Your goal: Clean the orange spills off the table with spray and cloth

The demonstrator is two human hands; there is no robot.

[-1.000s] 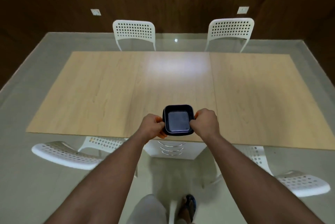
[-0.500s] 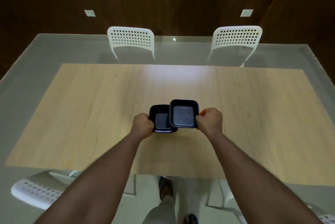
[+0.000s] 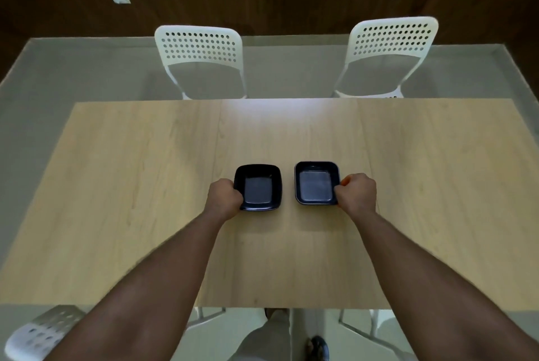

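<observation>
Two dark square dishes sit side by side near the middle of the light wooden table [image 3: 145,185]. My left hand [image 3: 224,197] grips the left edge of the left dish [image 3: 259,188]. My right hand [image 3: 355,193] grips the right edge of the right dish [image 3: 316,184]. A small orange thing shows by my right thumb; I cannot tell what it is. No spray bottle, cloth or spill is in view.
Two white perforated chairs stand at the far side, one at the left [image 3: 201,60] and one at the right [image 3: 388,54]. Another white chair [image 3: 40,331] pokes out at the near left. My legs and a sandal show below the table's near edge.
I have stepped closer to the table. The two dishes, stacked a second ago, have been drawn apart, one in each hand, and now rest on the tabletop.
</observation>
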